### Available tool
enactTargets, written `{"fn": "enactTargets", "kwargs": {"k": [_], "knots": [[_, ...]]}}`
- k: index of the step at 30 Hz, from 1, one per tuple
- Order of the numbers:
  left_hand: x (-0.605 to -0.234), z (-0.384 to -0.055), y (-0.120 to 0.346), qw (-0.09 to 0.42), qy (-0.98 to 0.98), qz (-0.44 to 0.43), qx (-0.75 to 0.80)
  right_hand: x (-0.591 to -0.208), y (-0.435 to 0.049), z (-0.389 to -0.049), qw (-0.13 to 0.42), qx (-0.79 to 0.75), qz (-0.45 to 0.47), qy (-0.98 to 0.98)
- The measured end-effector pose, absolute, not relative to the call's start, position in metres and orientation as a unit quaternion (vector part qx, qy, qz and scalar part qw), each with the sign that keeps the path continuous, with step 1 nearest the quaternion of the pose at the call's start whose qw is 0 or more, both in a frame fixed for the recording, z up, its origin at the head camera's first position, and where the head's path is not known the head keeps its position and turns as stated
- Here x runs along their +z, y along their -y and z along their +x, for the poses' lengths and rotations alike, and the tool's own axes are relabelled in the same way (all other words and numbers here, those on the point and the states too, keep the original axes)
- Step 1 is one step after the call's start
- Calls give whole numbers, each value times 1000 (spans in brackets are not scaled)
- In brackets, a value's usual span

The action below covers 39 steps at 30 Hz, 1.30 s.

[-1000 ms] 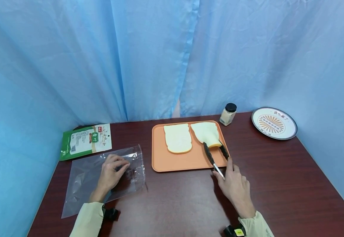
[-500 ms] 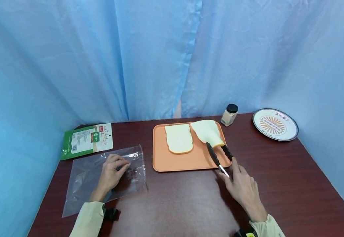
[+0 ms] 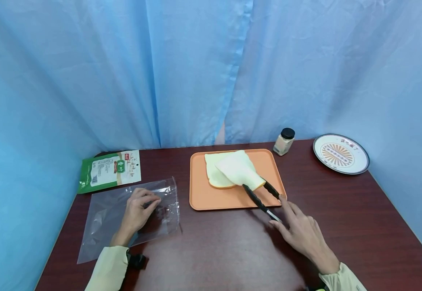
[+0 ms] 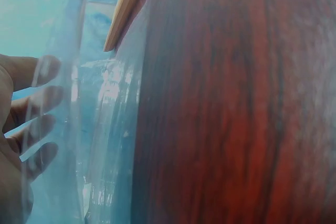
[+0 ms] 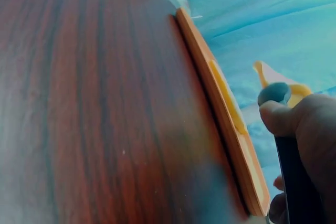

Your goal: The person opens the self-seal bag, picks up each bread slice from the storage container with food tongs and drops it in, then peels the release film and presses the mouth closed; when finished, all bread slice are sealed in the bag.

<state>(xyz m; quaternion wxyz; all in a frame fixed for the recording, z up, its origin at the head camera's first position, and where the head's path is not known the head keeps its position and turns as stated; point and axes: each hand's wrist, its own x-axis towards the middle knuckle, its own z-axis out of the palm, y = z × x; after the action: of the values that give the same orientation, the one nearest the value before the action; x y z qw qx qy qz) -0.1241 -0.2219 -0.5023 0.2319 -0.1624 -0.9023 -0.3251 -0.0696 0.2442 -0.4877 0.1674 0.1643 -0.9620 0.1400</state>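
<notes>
Over the orange tray, black-tipped tongs pinch one corner of a white bread slice, which hangs tilted across another bread slice lying on the tray. My right hand holds the tongs; in the right wrist view a thumb presses the dark handle. To the left, my left hand has thumb and fingertips together on a clear plastic bag. Through the film in the left wrist view its fingers look bent; the exact pinch point is hidden.
A green and white packet lies behind the bag at the left. Behind the tray's right corner stands a small jar with a black lid. A patterned plate sits at the far right, close to the blue curtain.
The tongs have carried the right bread slice up and left, from beside the other slice to above it. My right hand has shifted right and slightly down. My left hand stays put.
</notes>
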Motion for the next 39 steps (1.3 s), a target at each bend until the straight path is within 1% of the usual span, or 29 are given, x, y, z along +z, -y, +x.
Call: {"fn": "enactTargets", "kwargs": {"k": [9, 14, 27, 39], "knots": [[-497, -122, 222, 228, 904, -159, -325, -492, -242, -76, 184, 120, 289, 932], [-497, -121, 222, 229, 900, -163, -333, -493, -236, -80, 187, 121, 342, 913], [-497, -117, 222, 241, 894, -174, -336, -494, -220, -89, 142, 118, 425, 886], [-498, -115, 220, 245, 891, -186, -333, -488, -208, -112, 118, 111, 475, 865]]}}
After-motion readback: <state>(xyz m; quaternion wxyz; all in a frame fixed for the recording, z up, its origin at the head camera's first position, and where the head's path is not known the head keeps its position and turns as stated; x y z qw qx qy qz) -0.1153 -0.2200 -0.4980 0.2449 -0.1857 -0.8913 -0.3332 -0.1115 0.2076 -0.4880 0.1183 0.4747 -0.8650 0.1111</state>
